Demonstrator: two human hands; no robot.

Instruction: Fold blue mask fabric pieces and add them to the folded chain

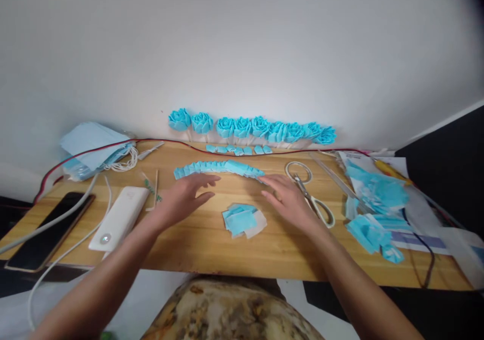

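Observation:
A long strip of overlapping folded blue pieces [219, 167] lies across the wooden table [264, 249]. My left hand [185, 196] lies flat with fingers stretched out, its tips just under the strip's left part. My right hand [285, 196] is also flat and open, its fingertips at the strip's right end. Neither hand holds anything. A small pile of cut blue squares [242, 220] sits between my hands, nearer to me.
A row of blue fabric roses [251, 127] stands against the wall, small folded pieces [238, 150] before it. Scissors [312, 193] lie right of my right hand. Blue scraps [374, 204] at right. A power bank [119, 218], phone [49, 229], cables and stacked masks [93, 146] at left.

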